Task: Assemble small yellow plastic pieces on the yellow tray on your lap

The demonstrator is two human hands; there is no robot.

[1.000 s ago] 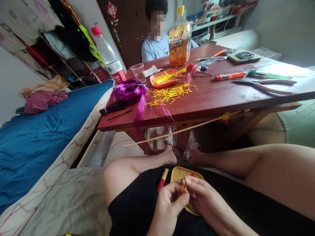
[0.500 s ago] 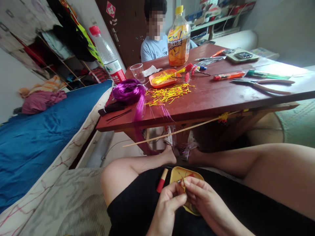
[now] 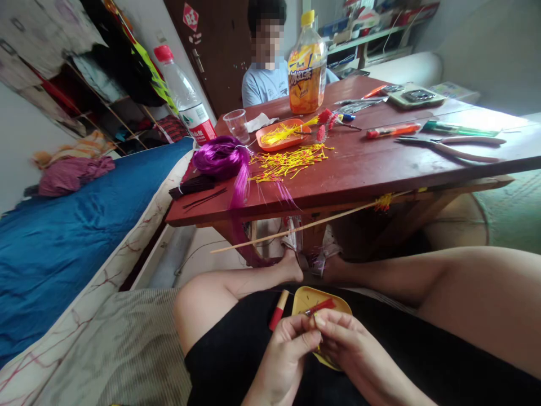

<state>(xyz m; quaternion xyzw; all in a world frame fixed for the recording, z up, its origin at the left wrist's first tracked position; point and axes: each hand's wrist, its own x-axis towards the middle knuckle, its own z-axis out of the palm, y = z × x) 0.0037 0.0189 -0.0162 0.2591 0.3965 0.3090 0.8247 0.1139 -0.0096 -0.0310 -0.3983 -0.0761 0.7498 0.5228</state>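
My left hand point(image 3: 289, 341) and my right hand point(image 3: 346, 335) meet over my lap with fingertips pinched together. Between them is a small piece of thin yellow strands point(image 3: 316, 317), mostly covered by my fingers. A red bundle of fibres point(image 3: 324, 305) with a dark, shiny end points up and right just beyond the fingertips; whether it is held or lies in the tray, I cannot tell. Under both hands is a shallow yellow tray point(image 3: 301, 294) with thin dark bits in it. Left of that tray, a tube with a red body and tan cap point(image 3: 279, 310) rests on black cloth.
On the red-brown table point(image 3: 355, 169) are purple fibres point(image 3: 220, 158), yellow stems with red tips point(image 3: 291, 163), an orange tray point(image 3: 270, 148), pliers point(image 3: 452, 148) and bottles point(image 3: 307, 73). A thin stick point(image 3: 296, 228) extends along the near edge. A person point(image 3: 264, 82) sits opposite.
The red bundle beyond my fingertips shows more fully. Thin dark wires that stood up above my fingers have tipped down. Both hands stay pinched in nearly the same place.
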